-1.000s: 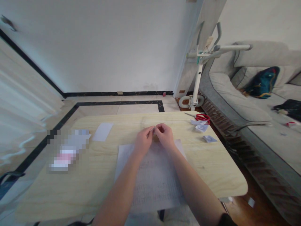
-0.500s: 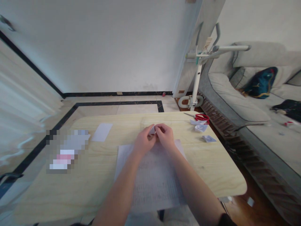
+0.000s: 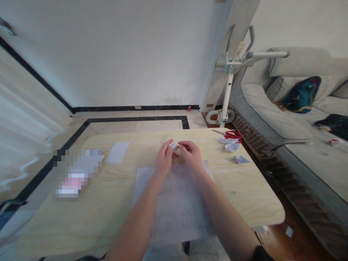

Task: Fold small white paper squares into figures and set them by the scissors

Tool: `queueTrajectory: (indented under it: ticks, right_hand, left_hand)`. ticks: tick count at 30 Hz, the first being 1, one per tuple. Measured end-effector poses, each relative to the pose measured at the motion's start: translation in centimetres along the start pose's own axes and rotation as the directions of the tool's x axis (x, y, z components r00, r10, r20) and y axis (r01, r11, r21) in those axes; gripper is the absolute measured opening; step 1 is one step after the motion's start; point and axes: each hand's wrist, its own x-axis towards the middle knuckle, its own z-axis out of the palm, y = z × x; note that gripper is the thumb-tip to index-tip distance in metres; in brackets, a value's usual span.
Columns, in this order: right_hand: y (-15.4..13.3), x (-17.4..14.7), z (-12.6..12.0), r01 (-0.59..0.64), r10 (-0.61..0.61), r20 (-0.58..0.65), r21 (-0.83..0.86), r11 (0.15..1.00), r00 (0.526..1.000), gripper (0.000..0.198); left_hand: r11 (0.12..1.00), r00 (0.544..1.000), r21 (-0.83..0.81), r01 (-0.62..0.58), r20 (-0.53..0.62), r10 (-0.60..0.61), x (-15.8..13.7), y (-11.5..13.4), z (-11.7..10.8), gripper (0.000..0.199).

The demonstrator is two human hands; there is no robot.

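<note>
The left hand [image 3: 163, 158] has turned, gripping the folded paper [image 3: 173, 146], while the right hand [image 3: 191, 153] curls just beside it, its grip unclear, so folding seems unfinished.

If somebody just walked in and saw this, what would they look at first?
Probably the left hand and right hand, close together near the middle of the table, with a small white paper piece between them. Next might come the red-handled scissors by the table's far right corner, next to some folded papers. Off to the right, a dark teal bundle stands out on the pale sofa.
</note>
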Motion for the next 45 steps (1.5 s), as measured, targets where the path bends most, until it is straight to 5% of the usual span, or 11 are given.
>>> queueTrajectory:
  ticks: [8,15,25,33,40,45]
  right_hand:
    - [0.0,-0.1,0.2,-0.024,0.018,0.149,0.043,0.999,0.989,0.019]
    - [-0.2,0.0,0.2,-0.149,0.128,0.135,0.157,0.976,0.983,0.018]
    - [0.3,0.1,0.2,-0.141,0.118,0.131,0.185,0.973,0.984,0.021]
    - [0.1,0.5,0.0,-0.264,0.227,0.136,0.431,0.863,0.964,0.019]
    - [0.5,0.5,0.0,-0.323,0.258,0.195,0.532,0.783,0.946,0.020]
    - [0.2,0.5,-0.2,-0.278,0.211,0.211,0.373,0.885,0.955,0.021]
  left_hand:
    - [0.992,0.995,0.085,-0.098,-0.011,0.099,-0.1,-0.3,0.0,0.032]
    - [1.000,0.999,0.007,-0.005,-0.032,0.005,-0.1,0.5,0.1,0.029]
    - [0.999,0.999,-0.022,0.031,-0.025,-0.031,0.2,1.5,-0.2,0.022]
    - [0.932,0.989,-0.331,0.150,0.037,-0.146,0.5,0.6,0.1,0.038]
    - [0.892,0.984,-0.425,0.155,-0.017,-0.179,0.6,0.1,0.4,0.028]
    - [0.946,0.986,-0.296,0.129,-0.068,-0.155,0.4,1.0,0.1,0.025]
